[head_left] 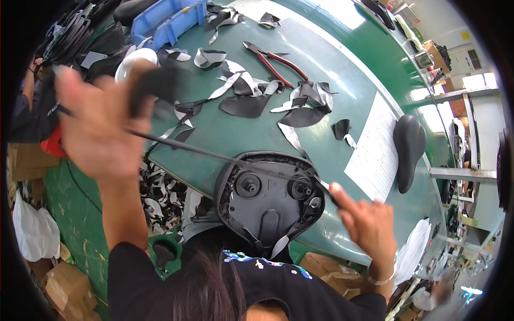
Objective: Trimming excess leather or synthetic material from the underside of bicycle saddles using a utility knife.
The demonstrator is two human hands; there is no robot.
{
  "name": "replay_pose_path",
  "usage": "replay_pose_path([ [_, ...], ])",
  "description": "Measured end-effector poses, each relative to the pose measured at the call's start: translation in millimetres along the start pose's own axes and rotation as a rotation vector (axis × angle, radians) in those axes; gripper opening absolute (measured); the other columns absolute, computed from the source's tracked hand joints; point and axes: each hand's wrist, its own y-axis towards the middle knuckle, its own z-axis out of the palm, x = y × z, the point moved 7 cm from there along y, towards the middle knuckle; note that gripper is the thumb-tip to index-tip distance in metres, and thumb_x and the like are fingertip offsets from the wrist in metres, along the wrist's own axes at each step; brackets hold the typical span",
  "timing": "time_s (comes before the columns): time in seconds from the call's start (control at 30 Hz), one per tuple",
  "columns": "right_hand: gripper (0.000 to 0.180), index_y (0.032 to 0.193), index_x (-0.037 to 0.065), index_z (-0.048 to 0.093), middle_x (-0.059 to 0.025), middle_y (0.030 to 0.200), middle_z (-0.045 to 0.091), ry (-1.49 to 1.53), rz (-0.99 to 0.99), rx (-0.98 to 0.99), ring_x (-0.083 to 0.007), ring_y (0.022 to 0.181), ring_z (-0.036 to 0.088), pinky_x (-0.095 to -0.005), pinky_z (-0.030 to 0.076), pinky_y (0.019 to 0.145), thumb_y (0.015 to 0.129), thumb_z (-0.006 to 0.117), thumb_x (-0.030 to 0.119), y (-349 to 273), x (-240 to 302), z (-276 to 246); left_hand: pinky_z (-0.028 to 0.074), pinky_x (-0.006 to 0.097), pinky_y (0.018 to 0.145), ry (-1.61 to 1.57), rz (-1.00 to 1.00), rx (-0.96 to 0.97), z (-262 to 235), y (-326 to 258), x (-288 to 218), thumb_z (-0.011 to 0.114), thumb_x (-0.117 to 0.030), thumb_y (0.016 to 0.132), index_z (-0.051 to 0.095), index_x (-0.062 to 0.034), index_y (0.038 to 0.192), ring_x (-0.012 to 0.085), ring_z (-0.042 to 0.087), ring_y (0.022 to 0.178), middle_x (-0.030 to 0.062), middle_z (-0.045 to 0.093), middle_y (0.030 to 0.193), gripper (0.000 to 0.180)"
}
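An upside-down black bicycle saddle, with two round spring mounts on its underside, rests at the near table edge against my body. My left hand, smeared by motion, is raised at the left and appears closed on a long thin black strip. That strip stretches across to the saddle's far right rim. A dark blurred piece shows beside the left fingers; its kind is unclear. Closed on a slim dark-handled knife, my right hand holds the blade at the saddle's right rim.
Black and white trimmings and red-handled pliers lie beyond the saddle. To the right are a paper sheet and another saddle. A blue bin stands far left. Scraps fill the space below the table's left edge.
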Motion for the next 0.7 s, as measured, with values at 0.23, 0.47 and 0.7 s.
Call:
replay_pose_path([
  [0.23,0.051,0.13,0.024,0.054,-0.0036,0.053,0.047,0.087,0.178,0.019,-0.0225,0.043,0.042,-0.0346,0.034,0.048,0.08,0.066,0.021,-20,7,1,0.042,0.039,0.076,1.24,-0.353,0.731,61,30,93,0.066,-0.021,0.08,0.064,-0.0056,0.089,0.0239,0.053,0.08,0.0059,0.057,0.077,0.018],
  [0.47,0.055,0.133,0.023,0.051,-0.0039,0.056,0.047,0.167,0.131,-0.06,-0.024,0.046,0.046,-0.0358,0.036,0.047,0.08,0.066,0.024,-40,4,24,0.046,0.032,0.07,-0.113,-0.615,0.336,122,46,125,0.055,-0.025,0.092,0.058,-0.0057,0.076,0.0145,0.056,0.067,0.0005,0.055,0.067,0.025],
  [0.7,0.053,0.14,0.011,0.04,-0.0053,0.069,0.063,1.206,0.806,-0.059,-0.0131,0.062,0.063,-0.0294,0.05,0.058,0.09,0.06,0.012,-113,50,85,0.038,0.028,0.053,-0.281,0.039,-0.273,82,74,44,0.046,-0.022,0.095,0.052,0.0004,0.091,0.0153,0.045,0.057,0.0063,0.05,0.072,0.023],
])
